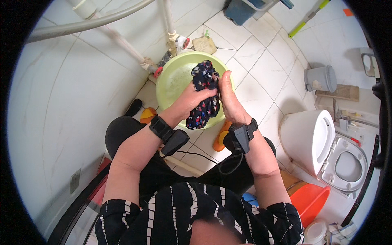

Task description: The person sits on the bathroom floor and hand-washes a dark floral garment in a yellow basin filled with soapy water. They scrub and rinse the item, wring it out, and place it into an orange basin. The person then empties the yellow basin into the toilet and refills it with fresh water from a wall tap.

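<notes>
A bunched dark cloth (pixel 200 107) with small red, white and blue spots hangs above a light green basin (pixel 162 82). My left hand (pixel 193 99) grips it from the left, thumb laid across its front. My right hand (pixel 230 99) presses against the right side of the bundle, thumb pointing up and apart from it. The right hand's fingers are largely hidden behind the cloth and the palm. Inside the basin is water with some froth. Black straps with box-shaped devices sit on both wrists.
Pipes with red-handled valves (pixel 158 72) run along the left wall. A toilet (pixel 303 137), a grey bin (pixel 320 79) and an orange-red basin (pixel 310 203) stand on the right. An orange slipper (pixel 220 142) shows below the basin. Behind it lies a flat beige block (pixel 204 45).
</notes>
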Action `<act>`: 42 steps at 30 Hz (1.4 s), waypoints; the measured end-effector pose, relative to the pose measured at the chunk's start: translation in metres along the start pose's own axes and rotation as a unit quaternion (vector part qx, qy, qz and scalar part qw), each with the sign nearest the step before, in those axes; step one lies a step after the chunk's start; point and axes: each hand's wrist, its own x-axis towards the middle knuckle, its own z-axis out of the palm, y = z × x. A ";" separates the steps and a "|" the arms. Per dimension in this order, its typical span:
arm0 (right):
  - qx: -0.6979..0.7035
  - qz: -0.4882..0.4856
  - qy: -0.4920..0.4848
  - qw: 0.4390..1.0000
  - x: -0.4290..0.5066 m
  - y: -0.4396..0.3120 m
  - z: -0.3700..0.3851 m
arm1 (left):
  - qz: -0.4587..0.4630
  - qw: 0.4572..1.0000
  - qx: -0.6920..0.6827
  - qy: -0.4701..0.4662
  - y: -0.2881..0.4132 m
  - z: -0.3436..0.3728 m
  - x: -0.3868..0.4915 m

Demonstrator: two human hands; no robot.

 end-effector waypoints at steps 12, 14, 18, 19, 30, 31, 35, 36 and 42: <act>0.198 -0.021 0.136 0.970 0.009 0.012 -0.016 | -0.108 0.982 -0.152 -0.035 0.028 0.008 -0.021; 0.336 0.035 0.104 0.935 0.011 0.018 -0.009 | -0.088 0.983 -0.150 -0.059 0.029 0.011 -0.027; 0.409 0.038 0.055 0.910 0.004 0.027 0.011 | -0.070 0.976 -0.197 -0.061 0.030 0.011 -0.032; 0.428 0.045 0.050 0.901 0.004 0.027 0.013 | -0.047 0.972 -0.217 -0.075 0.029 0.011 -0.033; 0.190 -0.093 -0.134 0.968 0.019 -0.011 -0.009 | -0.153 0.975 -0.135 -0.092 0.021 0.010 -0.034; 0.137 -0.106 -0.162 0.971 0.018 -0.014 -0.011 | -0.153 0.980 -0.106 -0.074 0.020 0.011 -0.035; -0.049 -0.063 -0.137 0.987 0.014 -0.023 -0.017 | -0.206 0.970 -0.128 -0.037 0.015 0.008 -0.032; -0.087 -0.065 -0.130 0.986 0.014 -0.023 -0.017 | -0.222 0.966 -0.128 -0.038 0.015 0.006 -0.030; -0.091 -0.022 -0.015 0.995 0.015 -0.017 -0.010 | -0.216 0.970 -0.092 -0.058 0.012 0.004 -0.026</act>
